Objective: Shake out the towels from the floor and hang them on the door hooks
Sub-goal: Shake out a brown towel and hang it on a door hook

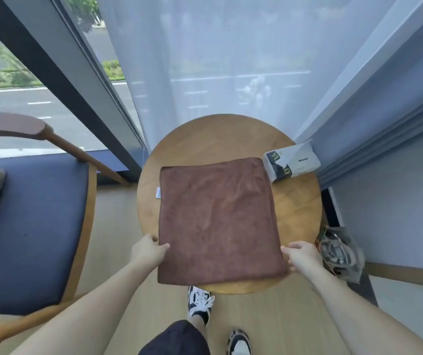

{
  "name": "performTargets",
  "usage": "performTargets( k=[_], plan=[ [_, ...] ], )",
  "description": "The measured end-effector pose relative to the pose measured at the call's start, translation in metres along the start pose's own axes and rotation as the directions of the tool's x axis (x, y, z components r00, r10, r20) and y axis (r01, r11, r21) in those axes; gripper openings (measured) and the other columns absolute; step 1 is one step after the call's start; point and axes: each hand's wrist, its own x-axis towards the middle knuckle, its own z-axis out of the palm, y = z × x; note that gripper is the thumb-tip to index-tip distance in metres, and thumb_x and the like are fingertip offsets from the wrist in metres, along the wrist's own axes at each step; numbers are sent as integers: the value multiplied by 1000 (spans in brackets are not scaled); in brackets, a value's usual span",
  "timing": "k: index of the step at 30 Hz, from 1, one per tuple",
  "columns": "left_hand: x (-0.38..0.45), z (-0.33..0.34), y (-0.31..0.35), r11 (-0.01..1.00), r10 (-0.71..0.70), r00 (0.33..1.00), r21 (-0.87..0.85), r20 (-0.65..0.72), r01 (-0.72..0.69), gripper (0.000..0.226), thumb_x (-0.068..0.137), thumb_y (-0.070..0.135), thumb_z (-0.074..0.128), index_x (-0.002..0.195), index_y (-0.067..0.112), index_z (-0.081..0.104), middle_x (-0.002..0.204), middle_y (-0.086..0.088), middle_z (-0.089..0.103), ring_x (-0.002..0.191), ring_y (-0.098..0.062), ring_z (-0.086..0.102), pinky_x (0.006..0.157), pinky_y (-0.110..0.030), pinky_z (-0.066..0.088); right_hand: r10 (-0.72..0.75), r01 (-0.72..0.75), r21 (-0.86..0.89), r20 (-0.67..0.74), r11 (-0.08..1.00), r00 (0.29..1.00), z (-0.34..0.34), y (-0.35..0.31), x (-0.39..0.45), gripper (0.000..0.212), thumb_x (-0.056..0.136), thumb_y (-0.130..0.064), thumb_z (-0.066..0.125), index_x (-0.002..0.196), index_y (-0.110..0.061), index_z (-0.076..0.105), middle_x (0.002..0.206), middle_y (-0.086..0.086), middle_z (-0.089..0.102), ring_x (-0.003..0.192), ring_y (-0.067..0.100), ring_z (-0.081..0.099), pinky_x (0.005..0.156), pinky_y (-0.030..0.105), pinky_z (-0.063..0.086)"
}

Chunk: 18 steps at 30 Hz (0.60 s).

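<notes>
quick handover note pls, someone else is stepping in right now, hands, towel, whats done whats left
Left hand: pinches the near left edge of the brown towel.
Right hand: grips the near right edge of the same towel.
Towel: spread flat on the round wooden table, its near edge overhanging the rim. A tissue pack lies at the table's far right, apart from the towel.
Done: this towel is off the floor.
Left: hang it on a door hook. No door, hooks or other towels are in view.
</notes>
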Motion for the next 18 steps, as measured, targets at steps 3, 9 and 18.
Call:
performTargets(
  k=[3, 9, 18],
  plan=[
    [-6, 34, -41, 992, -77, 997, -103, 18, 78, 34, 91, 33, 70, 118, 19, 57, 118, -5, 66, 103, -27, 64, 92, -40, 53, 13, -13, 4, 39, 1000, 999, 18, 42, 2, 25, 88, -30, 74, 109, -20, 67, 112, 4, 67, 99, 26, 66, 91, 47, 56],
    [-25, 74, -83, 792, -107, 985, -588, 133, 165, 39, 97, 25, 67, 132, 15, 52, 129, -5, 58, 110, -27, 62, 86, -44, 58, -57, 51, 116, 55, 992, 997, 35, 86, -5, 15, 91, -28, 72, 100, -19, 65, 97, 3, 68, 89, 25, 69, 84, 47, 60],
    [-63, 80, -81, 661, -90, 995, -750, -48, 24, 21, 102, 22, 58, 113, 5, 62, 108, -11, 66, 92, -30, 68, 78, -40, 58, -142, 95, 400, 90, 912, 986, 24, 96, -33, 7, 94, -20, 68, 97, -14, 69, 94, 6, 69, 81, 22, 67, 75, 40, 59]
  ],
)
